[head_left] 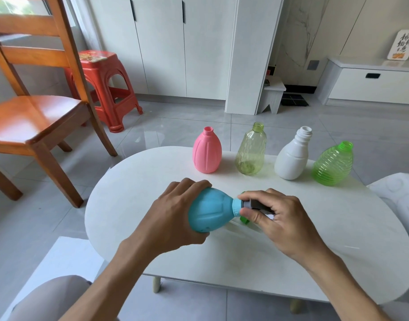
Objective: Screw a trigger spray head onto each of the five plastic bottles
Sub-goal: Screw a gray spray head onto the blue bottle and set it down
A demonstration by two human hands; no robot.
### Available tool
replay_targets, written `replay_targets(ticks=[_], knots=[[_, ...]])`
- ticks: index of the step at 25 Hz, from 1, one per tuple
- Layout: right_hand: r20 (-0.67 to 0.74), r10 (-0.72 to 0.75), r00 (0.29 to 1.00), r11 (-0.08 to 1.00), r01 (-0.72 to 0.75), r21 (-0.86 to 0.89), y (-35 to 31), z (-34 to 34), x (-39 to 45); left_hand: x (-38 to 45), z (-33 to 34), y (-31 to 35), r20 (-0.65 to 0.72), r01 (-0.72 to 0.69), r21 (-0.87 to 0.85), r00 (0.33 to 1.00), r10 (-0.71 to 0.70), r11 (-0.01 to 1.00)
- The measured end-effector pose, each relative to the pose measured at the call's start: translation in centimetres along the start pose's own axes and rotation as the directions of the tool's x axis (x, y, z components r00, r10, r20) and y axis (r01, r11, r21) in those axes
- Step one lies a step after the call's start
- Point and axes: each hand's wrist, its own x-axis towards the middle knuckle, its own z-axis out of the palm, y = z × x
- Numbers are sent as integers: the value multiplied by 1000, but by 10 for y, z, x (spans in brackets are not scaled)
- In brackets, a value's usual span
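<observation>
- Lying on its side above the white desk (134,205), the blue bottle (210,209) has its round base in the left hand (175,216) and its neck pointing right toward the right hand (280,218).
- Left hand's fingers curl over the far side of the bottle's body, thumb underneath, gripping it firmly.
- Right hand pinches a spray head (254,204) with a grey collar and dark body, thumb and forefinger closed round the collar, which touches the bottle's neck ring.
- Something green (244,220) shows just below the right thumb; too hidden to name.
- Four open-necked bottles stand upright in a row along the desk's far edge, left to right: pink bottle (207,154), pale olive clear bottle (251,151), white bottle (292,156), ribbed green bottle (333,165). The two clear ones look empty; the others are opaque.
- Both forearms reach in from the near edge, wrists angled inward.
</observation>
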Motion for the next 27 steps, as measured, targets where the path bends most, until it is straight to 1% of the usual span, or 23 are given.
replay_targets(ticks=[2, 4, 6, 7, 8, 9, 10, 11, 12, 14, 16, 18, 20, 22, 23, 25, 26, 27], knots=[[5, 101, 995, 980, -101, 170, -1, 2, 0, -2, 4, 2, -59, -7, 11, 998, 8, 1000], [33, 208, 978, 920, -207, 333, 1, 2, 4, -2, 6, 3, -125, -5, 72, 992, 14, 997], [92, 261, 961, 882, -276, 381, 3, 1, 7, -2, 9, 5, -155, 8, 129, 988, 12, 992], [99, 253, 962, 894, -272, 355, 2, 0, 8, -2, 10, 5, -131, 11, 121, 991, 5, 993], [84, 213, 974, 932, -228, 282, 2, -1, 8, -1, 8, 4, -77, 11, 84, 997, -4, 996], [66, 137, 988, 974, -146, 171, 1, -2, 8, 0, 5, 0, 3, 12, 21, 1000, -12, 1000], [64, 42, 997, 996, -46, 73, -1, -3, 8, 0, 1, -6, 79, 20, -47, 997, -16, 999], [67, -36, 997, 999, 35, 15, -3, -4, 8, 2, -3, -10, 122, 25, -96, 992, -14, 995], [76, -72, 995, 997, 71, 5, -4, -6, 8, 1, -5, -11, 119, 18, -108, 993, -5, 994], [116, -101, 988, 993, 106, -42, -4, -9, 9, 1, -5, -8, 27, -25, -45, 999, 26, 999], [129, -136, 982, 978, 154, -143, -4, -6, 8, 0, -2, -3, -60, -59, 16, 996, 60, 998], [82, -116, 990, 978, 128, -164, -7, -3, 7, 1, 1, -1, -106, -64, 17, 992, 66, 998], [57, -51, 997, 993, 56, -106, -11, -2, 7, -1, 4, -2, -132, -58, 27, 989, 61, 998], [75, 18, 997, 999, -14, -50, -11, -2, 7, -4, 6, -1, -126, -54, 24, 990, 56, 998], [86, 50, 995, 998, -47, -32, -9, -3, 6, -4, 6, -1, -107, -51, 16, 993, 53, 999], [93, 93, 991, 995, -90, -37, -9, -4, 7, -3, 3, -4, -22, -39, -20, 999, 39, 999], [76, 72, 994, 994, -65, -88, -11, -4, 9, -1, 0, -6, 26, -36, -42, 999, 37, 998], [44, 13, 999, 987, -5, -163, -13, -3, 10, 0, -3, -9, 50, -35, -54, 998, 37, 998]])
